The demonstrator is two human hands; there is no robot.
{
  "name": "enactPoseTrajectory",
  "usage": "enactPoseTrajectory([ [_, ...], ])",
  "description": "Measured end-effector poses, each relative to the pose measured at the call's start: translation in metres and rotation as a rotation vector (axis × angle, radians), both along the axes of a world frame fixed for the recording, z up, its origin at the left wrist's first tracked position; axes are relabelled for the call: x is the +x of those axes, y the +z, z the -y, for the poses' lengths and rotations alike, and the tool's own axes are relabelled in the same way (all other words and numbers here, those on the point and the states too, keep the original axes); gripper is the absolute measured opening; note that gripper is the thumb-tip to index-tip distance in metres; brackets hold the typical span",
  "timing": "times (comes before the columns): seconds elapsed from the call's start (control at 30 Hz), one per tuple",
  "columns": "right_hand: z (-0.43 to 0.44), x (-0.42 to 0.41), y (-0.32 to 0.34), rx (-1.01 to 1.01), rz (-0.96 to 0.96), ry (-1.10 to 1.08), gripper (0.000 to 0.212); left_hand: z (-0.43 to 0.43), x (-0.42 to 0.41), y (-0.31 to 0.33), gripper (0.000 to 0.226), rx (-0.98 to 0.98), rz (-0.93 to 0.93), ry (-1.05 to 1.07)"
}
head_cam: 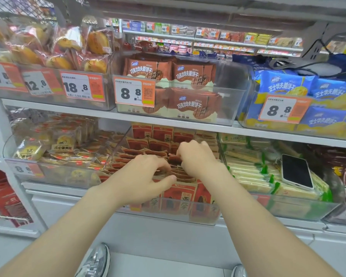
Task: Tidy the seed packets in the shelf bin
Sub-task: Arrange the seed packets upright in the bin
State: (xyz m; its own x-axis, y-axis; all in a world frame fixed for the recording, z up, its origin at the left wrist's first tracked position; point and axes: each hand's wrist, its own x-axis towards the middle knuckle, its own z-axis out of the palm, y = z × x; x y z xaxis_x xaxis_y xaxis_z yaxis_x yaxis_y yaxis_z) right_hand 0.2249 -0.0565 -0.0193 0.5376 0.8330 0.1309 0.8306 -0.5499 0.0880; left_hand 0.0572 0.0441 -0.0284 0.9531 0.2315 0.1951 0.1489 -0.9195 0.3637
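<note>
Shelf bin (205,215): both hands (142,177) (196,158) pinching packets (148,147)

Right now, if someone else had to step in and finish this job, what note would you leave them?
Left hand: fingers curled on packets mid-bin.
Right hand: pinches a packet top just behind.
Bin: front and back rows stand upright; the middle ones lie slumped.
Left to do: stand the middle ones up and square the rows.
A phone lies on the next bin's goods.
</note>
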Motion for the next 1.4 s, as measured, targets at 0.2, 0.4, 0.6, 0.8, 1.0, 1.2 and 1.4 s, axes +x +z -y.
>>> enactPoseTrajectory([
  [0.2, -0.006, 0.008, 0.024, -0.182, -0.369, -0.022, 0.046, -0.006, -0.005, -0.007, 0.051, 0.062, 0.013, -0.012],
  [0.4, -0.014, 0.015, 0.012, -0.123, -0.278, 0.028, 0.056, -0.007, -0.006, -0.008, 0.048, 0.060, -0.005, -0.019],
  [0.6, -0.015, 0.015, 0.001, -0.070, -0.152, -0.004, 0.038, -0.005, -0.003, -0.010, 0.042, 0.071, 0.000, 0.000],
  [0.8, -0.016, 0.015, 0.000, -0.067, -0.093, 0.007, 0.063, -0.006, -0.002, -0.012, 0.042, 0.067, 0.008, -0.001],
  [1.0, -0.022, 0.009, 0.006, -0.106, -0.194, -0.020, 0.050, -0.008, -0.001, -0.015, 0.051, 0.071, 0.016, -0.004],
  [1.2, -0.023, 0.002, 0.005, -0.083, -0.378, -0.117, 0.059, -0.009, 0.000, -0.017, 0.050, 0.070, 0.017, -0.001],
  [1.4, -0.019, 0.003, -0.001, 0.267, -0.338, -0.234, 0.014, -0.008, 0.000, -0.016, 0.050, 0.070, 0.013, 0.001],
])
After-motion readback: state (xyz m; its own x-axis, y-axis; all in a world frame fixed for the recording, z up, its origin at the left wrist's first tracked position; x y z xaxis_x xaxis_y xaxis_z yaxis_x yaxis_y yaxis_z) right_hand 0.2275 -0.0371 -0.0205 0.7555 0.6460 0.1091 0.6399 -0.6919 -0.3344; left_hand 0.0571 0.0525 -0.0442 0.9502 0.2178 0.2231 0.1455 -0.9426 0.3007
